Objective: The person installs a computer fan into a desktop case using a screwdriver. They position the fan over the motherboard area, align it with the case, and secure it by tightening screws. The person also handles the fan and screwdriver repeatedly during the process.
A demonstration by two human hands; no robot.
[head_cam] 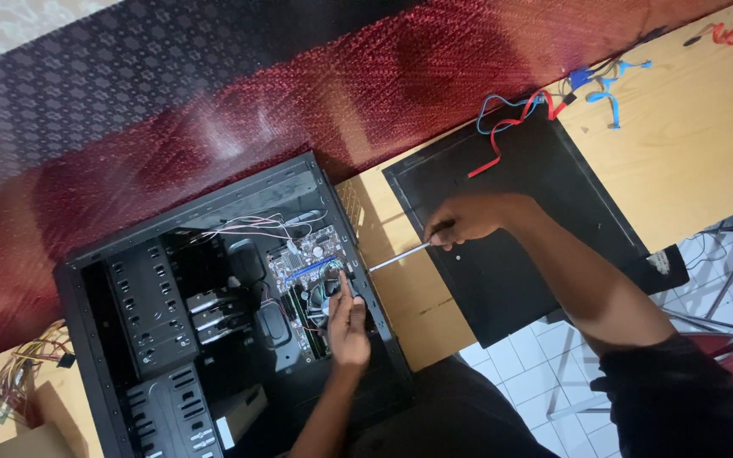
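My right hand (pixel 460 222) is closed around the handle of a screwdriver (pixel 400 257) over the black side panel (pixel 536 229) lying on the tabletop (pixel 706 144). Its long axis slants down-left, tip pointing at the open computer case (pixel 214 322) at the tabletop's near edge. My left hand (pixel 348 321) is nearer the target, fingers (pixel 343 288) extended together and pressing on the motherboard (pixel 307 271) just beyond the tip.

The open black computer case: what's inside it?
Inside the computer case lie a motherboard, loose thin wires and black drive bays. The left hand reaches in and covers part of the board; what lies under it is hidden.
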